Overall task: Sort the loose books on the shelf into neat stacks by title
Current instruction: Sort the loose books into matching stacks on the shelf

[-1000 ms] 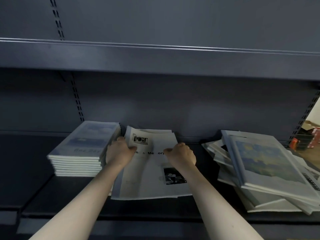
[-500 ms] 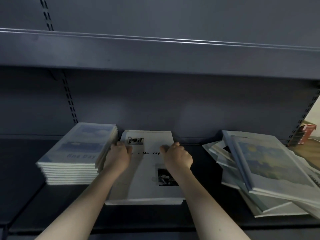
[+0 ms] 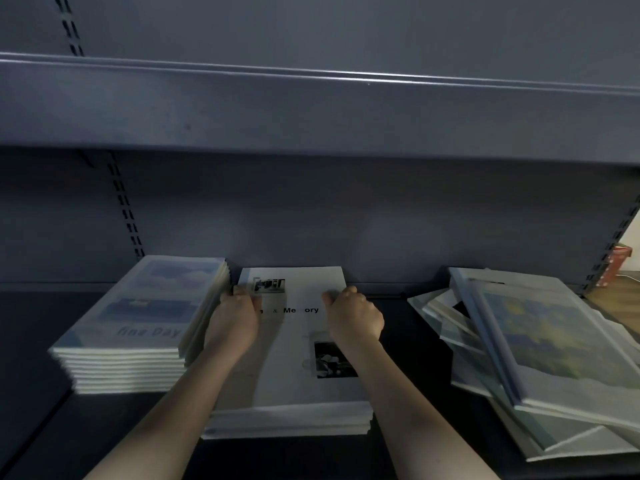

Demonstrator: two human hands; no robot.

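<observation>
Both forearms reach forward from the near edge, roughly parallel, onto the middle stack of white-covered books [image 3: 294, 393] on the dark shelf [image 3: 104, 427]. The left hand [image 3: 235, 323] lies on the left side of the top cover with its fingers curled over toward the far left corner, next to a small black-and-white photo printed there; whether the fingertips hook the edge cannot be told. The right hand [image 3: 355, 315] rests knuckles-up on the right side of the same cover, fingers bent down against it near the far right edge, thumb toward the printed title, of which "Me" and "ory" show. Neither hand lifts anything.

This stack sits squared, its far edge close to the shelf's back panel. Just to its left, almost touching the left hand, stands a taller neat stack of blue "fine Day" books [image 3: 138, 323]. Well apart on the right lies a loose, skewed pile of books [image 3: 536, 358] with a blue-and-yellow painted cover on top, tilted over the others.
</observation>
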